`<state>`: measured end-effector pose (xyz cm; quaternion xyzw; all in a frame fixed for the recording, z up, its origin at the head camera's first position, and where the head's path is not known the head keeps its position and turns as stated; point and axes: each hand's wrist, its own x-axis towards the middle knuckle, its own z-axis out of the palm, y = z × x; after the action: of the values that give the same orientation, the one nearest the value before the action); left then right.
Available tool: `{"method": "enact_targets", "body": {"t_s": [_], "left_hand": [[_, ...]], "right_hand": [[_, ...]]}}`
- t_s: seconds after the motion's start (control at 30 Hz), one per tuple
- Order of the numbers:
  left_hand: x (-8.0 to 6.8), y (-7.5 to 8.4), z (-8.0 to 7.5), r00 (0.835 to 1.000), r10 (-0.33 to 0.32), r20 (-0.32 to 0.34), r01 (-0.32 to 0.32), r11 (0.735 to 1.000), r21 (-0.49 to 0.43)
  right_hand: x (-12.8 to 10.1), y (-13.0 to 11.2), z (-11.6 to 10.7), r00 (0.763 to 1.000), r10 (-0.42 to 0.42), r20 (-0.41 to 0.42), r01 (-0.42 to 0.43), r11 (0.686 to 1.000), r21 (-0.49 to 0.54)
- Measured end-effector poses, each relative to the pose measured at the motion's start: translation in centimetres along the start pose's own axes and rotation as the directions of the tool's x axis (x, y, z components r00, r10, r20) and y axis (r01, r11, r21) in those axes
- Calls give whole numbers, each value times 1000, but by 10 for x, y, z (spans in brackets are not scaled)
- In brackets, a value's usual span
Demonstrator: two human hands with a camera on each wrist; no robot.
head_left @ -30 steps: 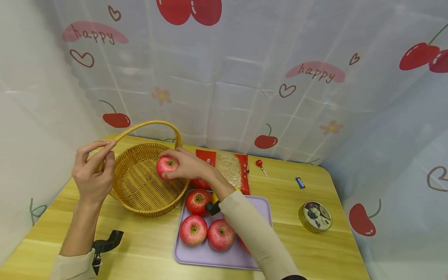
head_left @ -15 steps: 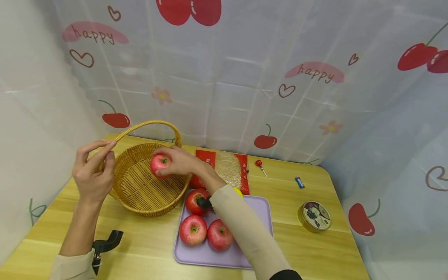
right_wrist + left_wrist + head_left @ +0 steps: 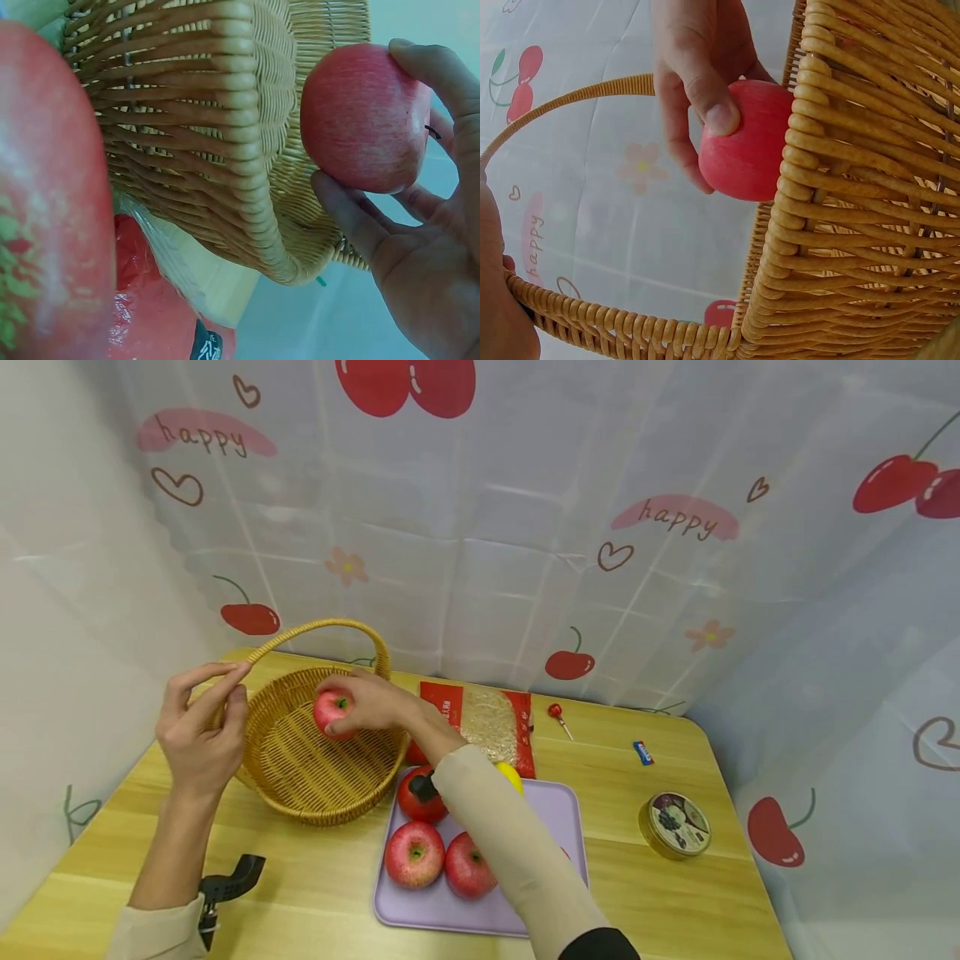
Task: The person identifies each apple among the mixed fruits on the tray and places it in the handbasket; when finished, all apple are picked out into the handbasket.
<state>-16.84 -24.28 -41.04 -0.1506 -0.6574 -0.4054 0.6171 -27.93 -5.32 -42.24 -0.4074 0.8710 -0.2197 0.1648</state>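
Right hand [image 3: 367, 702]: fingers clamped round red apple [image 3: 327, 717] over mouth of wicker basket [image 3: 330, 817], underside left free. Left hand [image 3: 198, 731]: fingers gripping handle [image 3: 322, 623], likely steadying basket. Fruit tray [image 3: 427, 920] alongside, presumably for short reach.

— What is the surface here?
— A table [image 3: 675, 902] in pale yellow wood grain, its far right corner rounded.
— And on its left side?
— A round wicker basket [image 3: 315, 815], upright, its handle arching above it.
— What's next to that?
— A lilac tray [image 3: 435, 920] sits near its right front. Just behind the tray lies a red bag [image 3: 491, 722] with a clear panel.
— Further right?
— A red lollipop [image 3: 556, 712], then a small blue packet [image 3: 643, 752]; nearer the front, a round, gold-sided tin [image 3: 675, 825] with a printed lid.
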Motion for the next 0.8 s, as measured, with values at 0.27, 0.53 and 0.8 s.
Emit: {"method": "enact_targets", "body": {"t_s": [0.27, 0.53, 0.8], "left_hand": [[7, 15, 2, 1000, 8, 2, -8, 1000, -8], [7, 18, 2, 1000, 5, 3, -5, 1000, -7], [1, 3, 0, 1000, 9, 3, -9, 1000, -4]], "right_hand": [[7, 3, 2, 999, -4, 38, 4, 1000, -2], [13, 4, 3, 996, 17, 88, -16, 1000, -9], [18, 2, 8, 992, 53, 118, -43, 995, -85]]}}
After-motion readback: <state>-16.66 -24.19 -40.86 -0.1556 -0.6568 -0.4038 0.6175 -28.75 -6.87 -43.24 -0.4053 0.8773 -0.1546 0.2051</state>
